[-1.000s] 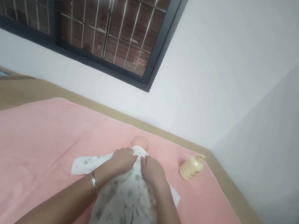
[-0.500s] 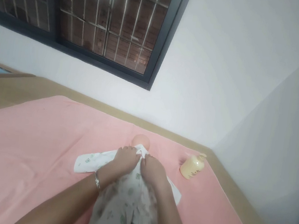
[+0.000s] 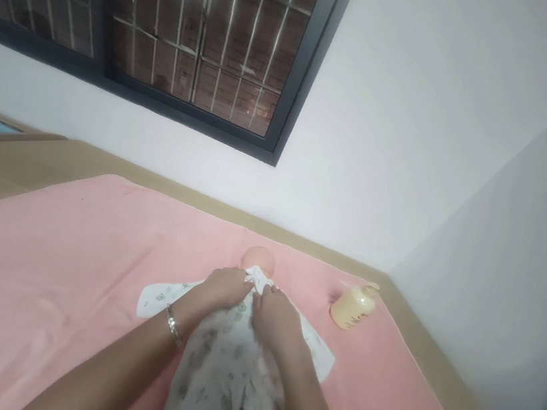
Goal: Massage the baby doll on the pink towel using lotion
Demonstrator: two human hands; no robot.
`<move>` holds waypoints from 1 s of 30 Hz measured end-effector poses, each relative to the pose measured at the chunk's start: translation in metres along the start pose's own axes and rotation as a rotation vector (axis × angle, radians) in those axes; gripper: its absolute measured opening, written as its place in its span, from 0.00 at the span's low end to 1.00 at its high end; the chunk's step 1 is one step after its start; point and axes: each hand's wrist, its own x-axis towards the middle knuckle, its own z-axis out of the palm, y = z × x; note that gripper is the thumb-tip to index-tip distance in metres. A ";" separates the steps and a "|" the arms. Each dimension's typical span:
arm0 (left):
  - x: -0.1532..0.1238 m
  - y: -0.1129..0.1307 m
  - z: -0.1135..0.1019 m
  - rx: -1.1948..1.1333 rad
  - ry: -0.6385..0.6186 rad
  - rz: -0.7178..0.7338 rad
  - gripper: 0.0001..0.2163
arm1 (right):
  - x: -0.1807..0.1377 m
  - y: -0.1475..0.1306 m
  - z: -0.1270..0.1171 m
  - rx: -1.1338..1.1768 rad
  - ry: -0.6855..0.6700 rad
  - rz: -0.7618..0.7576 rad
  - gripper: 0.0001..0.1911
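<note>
A white baby romper (image 3: 213, 358) with green prints lies spread over the pink sheet, its sleeves out to both sides. Past its collar shows a smooth, round, pinkish head (image 3: 259, 259), apparently a doll's; the rest of the body is covered. My left hand (image 3: 227, 288) is closed on the left side of the romper's neckline. Opposite it, my right hand (image 3: 279, 317) pinches the other side of the neckline, close beside the left. The cloth bunches up between my fingers. A silvery bracelet (image 3: 173, 325) circles my left wrist.
A pale yellow pump bottle (image 3: 353, 308) stands on the pink sheet (image 3: 69, 259), right of the romper. Behind the sheet runs a tan surface edge (image 3: 194, 197) along the white wall (image 3: 360, 156). A dark-framed window (image 3: 184, 38) with bars is above.
Both hands have stayed at the neckline, shifting slightly. The collar cloth between them is more bunched and drawn together, and the right sleeve lies a little more spread.
</note>
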 end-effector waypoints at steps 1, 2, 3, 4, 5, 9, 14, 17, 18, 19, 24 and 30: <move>-0.002 0.003 0.001 0.023 0.005 -0.001 0.18 | 0.003 0.002 0.002 0.012 0.006 0.015 0.23; -0.004 0.008 0.002 0.052 0.013 -0.005 0.17 | 0.007 0.005 0.003 0.031 0.010 0.035 0.23; -0.007 0.014 0.004 0.084 0.022 -0.012 0.15 | 0.012 0.009 0.005 0.053 0.008 0.052 0.24; -0.010 0.019 0.005 0.113 0.027 -0.020 0.14 | 0.016 0.012 0.007 0.077 0.003 0.067 0.24; -0.012 0.024 0.006 0.134 0.028 -0.030 0.13 | 0.021 0.016 0.009 0.102 -0.007 0.079 0.25; -0.014 0.029 0.006 0.145 0.011 -0.054 0.10 | 0.029 0.024 0.011 0.151 -0.038 0.092 0.27; 0.000 0.006 0.010 0.077 0.040 -0.083 0.17 | 0.014 0.013 0.001 0.068 -0.013 0.063 0.26; 0.007 0.000 0.017 0.058 0.059 -0.096 0.21 | 0.004 0.006 -0.007 0.020 -0.026 0.025 0.22; 0.008 0.001 0.019 0.065 0.068 -0.098 0.21 | 0.003 0.005 -0.008 0.026 -0.037 0.028 0.22; 0.007 0.003 0.021 0.076 0.080 -0.098 0.21 | 0.004 0.006 -0.009 0.042 -0.048 0.042 0.23; -0.007 0.024 0.026 0.196 0.133 -0.099 0.18 | 0.021 0.024 0.000 0.219 -0.086 0.099 0.27; -0.007 0.020 0.025 0.166 0.107 -0.056 0.14 | 0.023 0.030 0.000 0.260 -0.109 0.029 0.28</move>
